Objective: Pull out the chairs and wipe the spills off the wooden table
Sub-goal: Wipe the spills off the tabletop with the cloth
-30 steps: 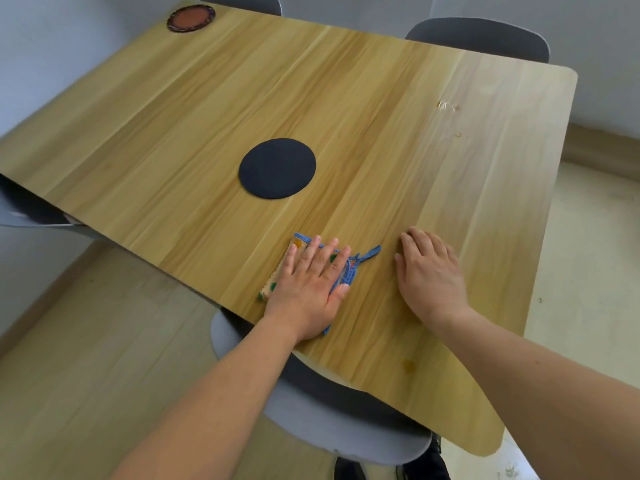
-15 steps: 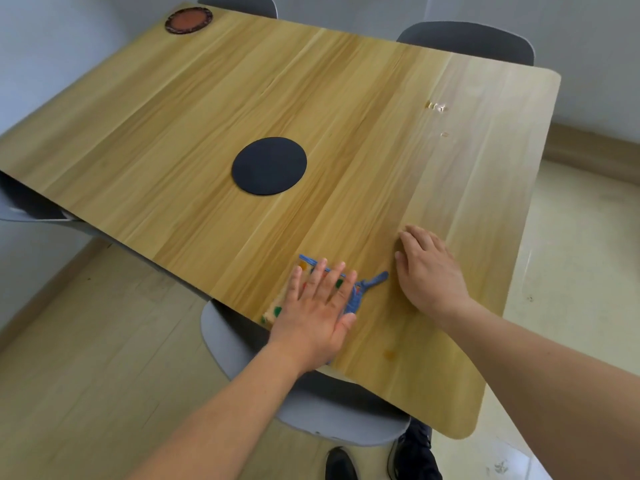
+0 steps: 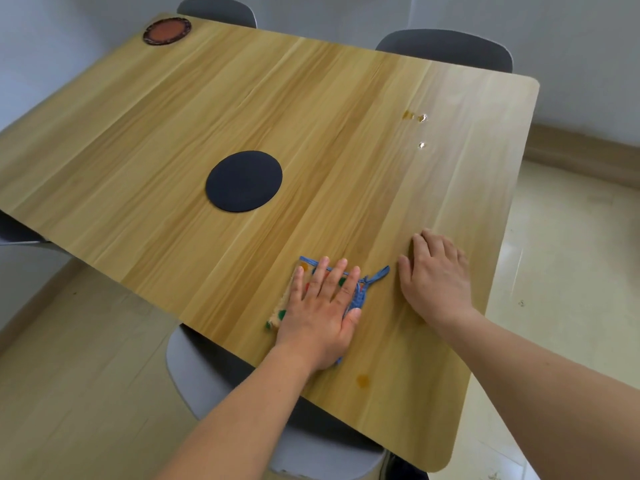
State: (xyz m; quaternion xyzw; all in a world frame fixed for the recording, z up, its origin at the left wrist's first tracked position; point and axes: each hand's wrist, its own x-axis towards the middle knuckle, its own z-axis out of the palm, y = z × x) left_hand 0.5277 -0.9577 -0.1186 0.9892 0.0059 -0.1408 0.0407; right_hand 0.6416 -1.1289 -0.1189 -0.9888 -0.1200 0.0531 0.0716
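The wooden table [image 3: 207,109] fills the view. My left hand [image 3: 320,311] presses flat, fingers straight, on a blue-edged cloth [image 3: 362,294] near the table's front edge. My right hand [image 3: 434,277] rests flat on the bare wood just right of the cloth. An amber spill spot [image 3: 363,380] lies near the front edge, below my left hand. More small spill drops [image 3: 415,116] sit far right, with one lone spill drop [image 3: 421,145] a little nearer. A grey chair [image 3: 214,393] stands tucked under the front edge below my arms.
A black round mat [image 3: 244,181] lies mid-table. A red-brown coaster [image 3: 167,30] sits at the far left corner. Two grey chairs, a far left chair [image 3: 216,10] and a far right chair [image 3: 446,48], stand behind the far edge against the wall. Another seat [image 3: 14,233] shows at the left.
My left hand slid the cloth toward the front edge and back again. My right hand stayed flat beside it. The view shifted slightly.
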